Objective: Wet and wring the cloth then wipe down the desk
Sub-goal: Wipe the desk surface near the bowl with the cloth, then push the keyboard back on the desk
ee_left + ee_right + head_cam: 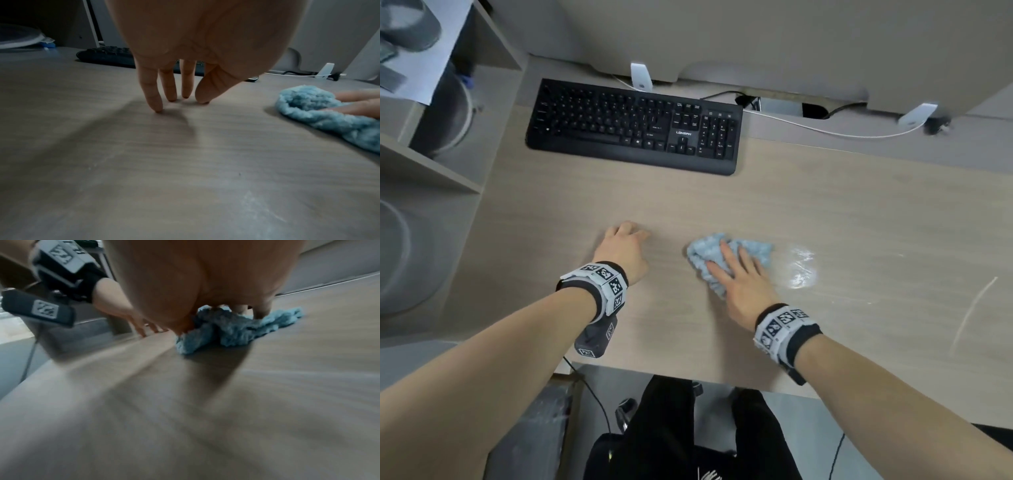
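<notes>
On desk (825,212) — right hand (743,284) pressing blue cloth (709,253), left hand (621,250) fingertips down

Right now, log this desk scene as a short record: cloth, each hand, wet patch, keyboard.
cloth: blue, crumpled, flat on desk under right hand; cloth
right hand: fingers straight, pressing cloth down
left hand: fingertips on bare desk, left of cloth, holds nothing
wet patch: shiny smear just right of cloth
keyboard: black, at back of desk, apart from both hands
</notes>
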The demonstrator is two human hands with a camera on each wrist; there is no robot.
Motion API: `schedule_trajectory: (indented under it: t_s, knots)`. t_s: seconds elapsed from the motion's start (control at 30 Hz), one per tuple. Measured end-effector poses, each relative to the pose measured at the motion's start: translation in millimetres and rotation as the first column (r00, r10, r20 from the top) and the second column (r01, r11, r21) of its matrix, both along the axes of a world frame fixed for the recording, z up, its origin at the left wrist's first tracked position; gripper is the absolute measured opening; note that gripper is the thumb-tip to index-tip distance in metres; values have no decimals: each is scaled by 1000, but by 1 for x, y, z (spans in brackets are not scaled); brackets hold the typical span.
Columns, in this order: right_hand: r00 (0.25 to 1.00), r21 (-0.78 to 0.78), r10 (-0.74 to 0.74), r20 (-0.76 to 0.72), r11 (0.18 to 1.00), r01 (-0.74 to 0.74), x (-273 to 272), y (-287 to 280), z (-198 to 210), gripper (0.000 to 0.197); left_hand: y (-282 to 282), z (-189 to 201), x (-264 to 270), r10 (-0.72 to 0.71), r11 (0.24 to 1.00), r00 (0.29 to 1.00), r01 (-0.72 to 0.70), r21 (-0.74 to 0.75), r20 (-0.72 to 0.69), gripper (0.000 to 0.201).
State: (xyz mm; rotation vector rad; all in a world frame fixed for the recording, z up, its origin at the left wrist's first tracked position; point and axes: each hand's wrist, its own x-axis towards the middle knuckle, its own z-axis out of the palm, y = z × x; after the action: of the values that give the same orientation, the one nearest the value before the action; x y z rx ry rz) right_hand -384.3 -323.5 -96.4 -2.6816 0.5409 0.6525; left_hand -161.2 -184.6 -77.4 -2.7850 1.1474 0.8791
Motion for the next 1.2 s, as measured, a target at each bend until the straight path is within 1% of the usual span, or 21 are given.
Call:
schedule_trajectory:
  t_s: [0.03, 0.1, 0.2, 0.27, 0.33, 0.37, 0.43, 0.5, 0.57, 0.63, 0.67, 0.7, 0.73, 0.8, 0.83, 0.87, 0.9, 0.93, 1.0, 1.1, 1.2]
  knots:
    - [999, 1, -49, -4, 999, 49, -3, -10, 0, 79, 0, 1, 3, -10, 1000, 1000, 10, 5, -7, 70]
    - [979, -26, -203, -27, 979, 203, 3, -28, 4, 80, 1, 2, 10, -45, 999, 999, 46, 25, -31, 71]
    - [928, -63, -370, -44, 928, 367, 46, -32, 7, 76, 2, 0, 18, -84, 995, 992, 87, 37, -89, 72]
    - [922, -46, -384, -50, 923, 382, 87, -20, 7, 74, 6, 2, 23, -96, 995, 988, 100, 27, -122, 72]
    - [956, -38, -290, -40, 957, 289, 120, -2, 7, 76, 9, 3, 30, -85, 996, 980, 78, -41, -178, 69]
    - [975, -28, -222, -23, 975, 222, 133, 9, 7, 77, 11, 4, 36, -55, 995, 974, 34, -95, -221, 68]
    - [996, 1, -85, 18, 996, 85, 146, 30, 8, 74, 17, 7, 52, 76, 979, 958, -125, -164, -276, 63]
    - [1000, 35, 20, 20, 999, -21, 146, 41, 12, 69, 25, 6, 78, 239, 944, 932, -289, -158, -272, 56]
    - [1000, 121, 20, -5, 992, -19, 140, 38, 22, 67, 35, 5, 108, 373, 902, 882, -417, -111, -288, 51]
    - [993, 224, -114, 37, 969, 103, 135, 27, 38, 61, 38, 4, 135, 474, 840, 812, -533, -101, -341, 46]
    - [972, 277, -222, 77, 941, 193, 136, 20, 46, 56, 36, 6, 147, 518, 803, 777, -585, -110, -358, 42]
    - [931, 335, -345, 123, 897, 288, 138, 11, 55, 49, 33, 7, 159, 558, 767, 749, -629, -123, -357, 38]
    - [866, 395, -473, 160, 835, 383, 143, -1, 61, 40, 29, 8, 170, 597, 733, 726, -666, -134, -342, 34]
    - [687, 497, -705, 177, 667, 556, 156, -30, 68, 29, 19, 16, 186, 653, 679, 688, -717, -159, -318, 32]
    - [597, 522, -787, 156, 579, 626, 163, -46, 69, 29, 12, 19, 194, 670, 666, 679, -728, -163, -301, 33]
    - [523, 526, -842, 130, 506, 684, 168, -63, 68, 31, 6, 21, 202, 685, 658, 673, -736, -159, -278, 36]
    - [470, 512, -876, 109, 455, 728, 173, -79, 66, 35, -1, 25, 207, 695, 653, 672, -739, -166, -257, 41]
    - [437, 488, -894, 98, 426, 762, 177, -94, 64, 39, -6, 30, 212, 707, 639, 664, -748, -180, -245, 45]
    - [405, 446, -910, 89, 400, 801, 185, -122, 59, 47, -13, 35, 224, 729, 617, 652, -758, -210, -208, 48]
    - [372, 411, -926, 65, 364, 835, 201, -151, 53, 60, -20, 36, 243, 733, 642, 671, -736, -216, -110, 44]
    - [374, 427, -927, 21, 346, 835, 214, -166, 42, 65, -30, 31, 263, 773, 589, 619, -782, -204, -140, 61]
